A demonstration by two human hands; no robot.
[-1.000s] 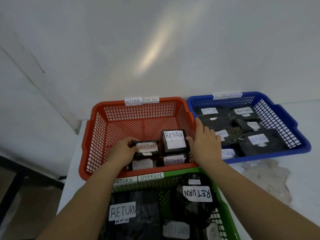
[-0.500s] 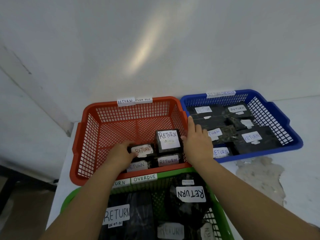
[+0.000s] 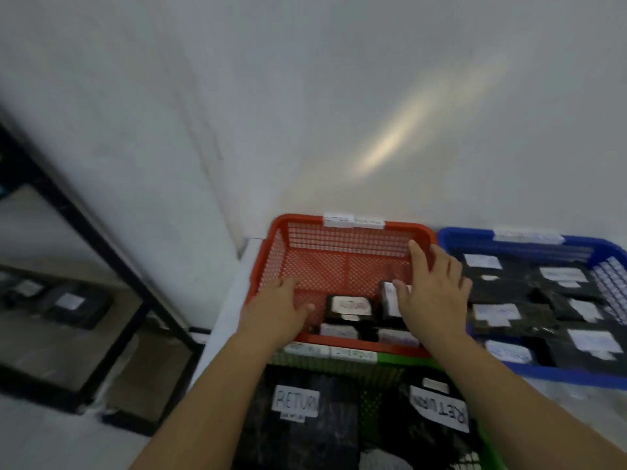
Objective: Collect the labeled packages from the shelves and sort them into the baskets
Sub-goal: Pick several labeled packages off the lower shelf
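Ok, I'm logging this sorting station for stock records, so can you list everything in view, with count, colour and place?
red basket: one, red, centre, against the wall
packages in red basket: four visible, black with white labels, at its near side
blue basket: one, blue, right of the red one
packages in blue basket: several, black with white labels; count unclear through blur
green basket: one, green, nearest the camera
packages in green basket: black, two labels read RETURN
shelf frame: one, black, left, with dark packages on it
wall: white, behind the baskets
left hand: open, over the red basket
right hand: open, fingers spread, over the red basket's right side
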